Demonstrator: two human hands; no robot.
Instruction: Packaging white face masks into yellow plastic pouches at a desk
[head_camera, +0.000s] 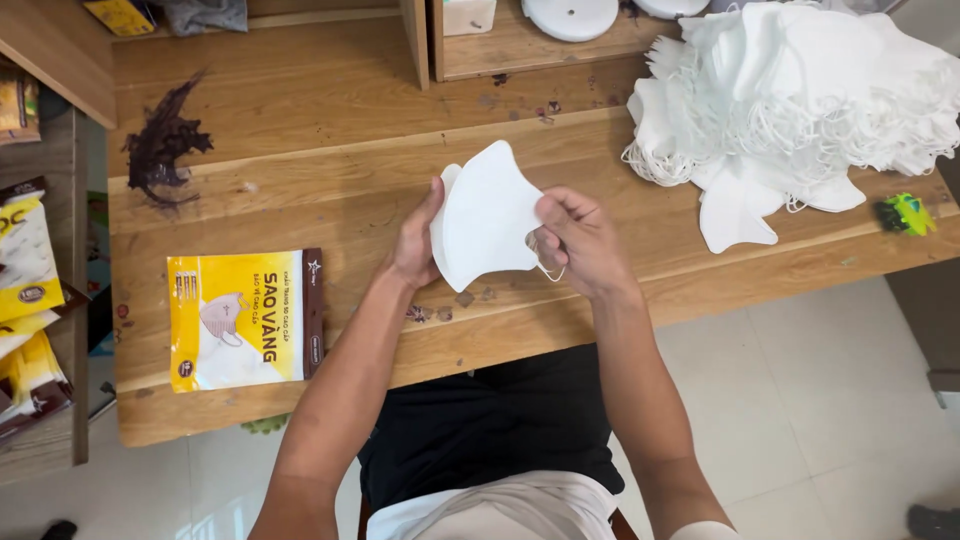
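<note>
Left hand (413, 243): gripping the white mask (487, 215) at its left edge.
Right hand (574, 240): pinching the mask's right edge.
Mask pile (800, 95): lying far right.

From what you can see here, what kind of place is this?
Probably a small home workshop where face masks are packed by hand. A big heap of white masks lies on a plain wooden table, a yellow retail pouch waits nearby, and both hands hold one white mask.
</note>
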